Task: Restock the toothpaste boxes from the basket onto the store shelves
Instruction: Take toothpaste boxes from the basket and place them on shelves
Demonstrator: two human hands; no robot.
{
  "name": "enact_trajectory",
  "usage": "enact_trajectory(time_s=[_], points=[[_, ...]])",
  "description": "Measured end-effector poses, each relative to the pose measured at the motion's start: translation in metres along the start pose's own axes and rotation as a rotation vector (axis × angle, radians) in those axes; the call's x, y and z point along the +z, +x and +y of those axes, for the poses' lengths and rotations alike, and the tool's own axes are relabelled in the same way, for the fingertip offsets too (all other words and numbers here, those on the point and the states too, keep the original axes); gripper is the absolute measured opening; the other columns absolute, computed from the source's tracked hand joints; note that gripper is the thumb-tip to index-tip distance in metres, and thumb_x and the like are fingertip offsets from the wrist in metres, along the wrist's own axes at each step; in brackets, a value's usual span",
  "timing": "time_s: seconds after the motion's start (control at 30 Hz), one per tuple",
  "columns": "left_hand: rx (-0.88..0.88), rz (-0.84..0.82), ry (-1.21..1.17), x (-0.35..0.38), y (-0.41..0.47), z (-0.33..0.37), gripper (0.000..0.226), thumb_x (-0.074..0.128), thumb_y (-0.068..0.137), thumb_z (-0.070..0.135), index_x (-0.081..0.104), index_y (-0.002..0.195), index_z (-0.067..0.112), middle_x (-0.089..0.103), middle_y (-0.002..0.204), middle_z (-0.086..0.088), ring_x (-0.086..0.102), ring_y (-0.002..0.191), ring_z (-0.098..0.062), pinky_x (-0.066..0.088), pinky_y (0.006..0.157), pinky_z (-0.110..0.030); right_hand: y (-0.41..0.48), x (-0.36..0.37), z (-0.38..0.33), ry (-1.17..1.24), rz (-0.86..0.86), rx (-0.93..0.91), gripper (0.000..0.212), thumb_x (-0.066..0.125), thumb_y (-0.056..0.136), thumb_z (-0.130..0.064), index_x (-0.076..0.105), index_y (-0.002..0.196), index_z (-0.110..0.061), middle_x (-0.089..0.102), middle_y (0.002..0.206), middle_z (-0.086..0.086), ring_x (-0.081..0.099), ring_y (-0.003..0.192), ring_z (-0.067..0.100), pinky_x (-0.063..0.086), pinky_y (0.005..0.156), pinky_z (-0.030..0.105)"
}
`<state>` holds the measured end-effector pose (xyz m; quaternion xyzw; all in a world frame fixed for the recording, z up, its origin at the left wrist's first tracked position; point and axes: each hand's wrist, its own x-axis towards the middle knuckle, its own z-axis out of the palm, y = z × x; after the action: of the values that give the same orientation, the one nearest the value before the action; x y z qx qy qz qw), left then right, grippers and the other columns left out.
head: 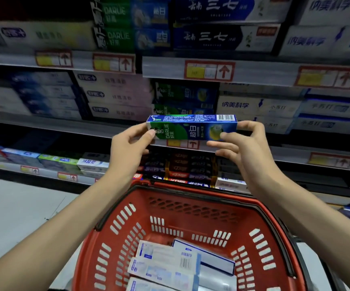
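While both bare hands hold it level in the air, the long green-and-blue cardboard toothpaste box (pixel 192 128) sits lengthwise in front of the middle store shelf (pixel 274 156), with its printed face towards the camera and its barcode on the upper side near the right end. In this head view the left hand (pixel 128 145) grips the box's left end, thumb pressed on the front face and fingers (pixel 143 151) curled beneath and behind it. The right hand (pixel 241 143) pinches the right end, with its thumb on the front face and its upper fingers wrapped round the end of the box, while the lower fingers stretch out loosely below without touching it. Just behind the held box, a stack of matching green-and-blue boxes (pixel 182 95) lies on the shelf, between pale pink-white boxes (pixel 115 95) on the left and white boxes with blue lettering (pixel 253 106) on the right. Red-framed yellow price labels (pixel 209 71) with arrows line the grey shelf edges. Below the forearms stands a red slotted plastic basket (pixel 128 227) with a black rim, and at its bottom several white-and-blue toothpaste boxes (pixel 165 265) lie overlapping one another. A pale grey floor (pixel 12 206) shows to the left of the basket.
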<state>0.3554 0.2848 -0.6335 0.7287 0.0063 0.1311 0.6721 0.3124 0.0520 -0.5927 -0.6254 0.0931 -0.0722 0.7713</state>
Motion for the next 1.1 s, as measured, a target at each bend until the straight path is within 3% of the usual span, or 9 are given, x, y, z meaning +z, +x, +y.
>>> enact_trajectory(time_s=[0.07, 0.2, 0.3, 0.37, 0.47, 0.57, 0.73, 0.9, 1.1], points=[[0.042, 0.030, -0.001, 0.002, 0.016, 0.004, 0.022, 0.071, 0.097, 0.014, 0.072, 0.105, 0.034, 0.077, 0.083, 0.023, 0.069, 0.081, 0.006, 0.056, 0.070, -0.019, 0.009, 0.006, 0.002, -0.132, 0.032, -0.102, 0.028, 0.060, 0.101, -0.003, 0.043, 0.115, -0.020, 0.072, 0.108, 0.014, 0.078, 0.087, 0.026, 0.061, 0.073, 0.034], [0.083, 0.125, -0.029, 0.013, 0.052, 0.007, 0.019, 0.074, 0.094, 0.010, 0.075, 0.113, 0.012, 0.077, 0.096, 0.002, 0.070, 0.079, 0.003, 0.050, 0.071, -0.011, 0.036, 0.018, 0.008, -0.253, 0.121, -0.247, 0.025, 0.062, 0.102, -0.012, 0.048, 0.112, -0.030, 0.074, 0.106, 0.000, 0.076, 0.090, 0.016, 0.062, 0.069, 0.033], [0.119, 0.153, -0.014, 0.020, 0.078, 0.006, 0.015, 0.077, 0.092, 0.009, 0.075, 0.104, 0.016, 0.076, 0.094, 0.005, 0.071, 0.084, 0.000, 0.054, 0.078, -0.013, 0.063, 0.024, 0.014, -0.311, 0.216, -0.309, 0.022, 0.067, 0.100, -0.016, 0.053, 0.110, -0.030, 0.069, 0.108, -0.007, 0.072, 0.094, 0.015, 0.058, 0.061, 0.024], [0.119, 0.172, 0.012, 0.023, 0.096, 0.004, 0.014, 0.079, 0.091, 0.012, 0.074, 0.104, 0.016, 0.076, 0.093, 0.007, 0.072, 0.086, -0.002, 0.054, 0.078, -0.013, 0.080, 0.028, 0.018, -0.387, 0.273, -0.352, 0.021, 0.071, 0.097, -0.021, 0.056, 0.109, -0.027, 0.065, 0.106, -0.007, 0.067, 0.096, 0.015, 0.058, 0.067, 0.027], [0.117, 0.196, 0.093, 0.025, 0.121, -0.002, 0.008, 0.080, 0.090, 0.017, 0.075, 0.094, 0.022, 0.075, 0.088, 0.010, 0.070, 0.084, -0.004, 0.053, 0.076, -0.015, 0.100, 0.034, 0.021, -0.470, 0.327, -0.377, 0.018, 0.071, 0.096, -0.020, 0.054, 0.099, -0.014, 0.061, 0.090, -0.005, 0.054, 0.078, 0.006, 0.044, 0.064, 0.017], [0.096, 0.223, 0.138, 0.027, 0.136, -0.008, 0.009, 0.077, 0.090, 0.017, 0.074, 0.088, 0.025, 0.073, 0.082, 0.011, 0.064, 0.073, -0.002, 0.047, 0.060, -0.009, 0.115, 0.039, 0.022, -0.508, 0.389, -0.335, 0.023, 0.068, 0.094, -0.016, 0.047, 0.086, -0.009, 0.054, 0.079, 0.003, 0.045, 0.067, 0.013, 0.035, 0.055, 0.027], [0.037, 0.189, 0.204, 0.030, 0.136, -0.023, 0.013, 0.068, 0.096, 0.011, 0.076, 0.098, 0.022, 0.069, 0.083, 0.015, 0.057, 0.071, 0.004, 0.039, 0.052, -0.002, 0.122, 0.039, 0.035, -0.559, 0.407, -0.259, 0.023, 0.068, 0.092, -0.016, 0.051, 0.077, -0.013, 0.064, 0.085, 0.011, 0.058, 0.078, 0.024, 0.036, 0.060, 0.029], [0.043, 0.197, 0.240, 0.019, 0.132, -0.020, 0.020, 0.062, 0.097, 0.008, 0.075, 0.103, 0.022, 0.070, 0.088, 0.011, 0.058, 0.075, 0.000, 0.040, 0.056, 0.000, 0.117, 0.037, 0.037, -0.570, 0.379, -0.228, 0.017, 0.067, 0.089, -0.014, 0.053, 0.097, -0.009, 0.067, 0.104, 0.016, 0.058, 0.089, 0.025, 0.041, 0.067, 0.027], [-0.041, 0.160, 0.189, 0.001, 0.100, -0.007, 0.019, 0.064, 0.098, 0.009, 0.076, 0.100, 0.024, 0.075, 0.098, 0.006, 0.067, 0.093, -0.012, 0.053, 0.086, -0.021, 0.078, 0.028, 0.022, -0.528, 0.333, -0.200, 0.051, 0.067, 0.092, -0.007, 0.053, 0.140, -0.016, 0.060, 0.127, 0.000, 0.058, 0.110, 0.016, 0.049, 0.089, 0.028]])
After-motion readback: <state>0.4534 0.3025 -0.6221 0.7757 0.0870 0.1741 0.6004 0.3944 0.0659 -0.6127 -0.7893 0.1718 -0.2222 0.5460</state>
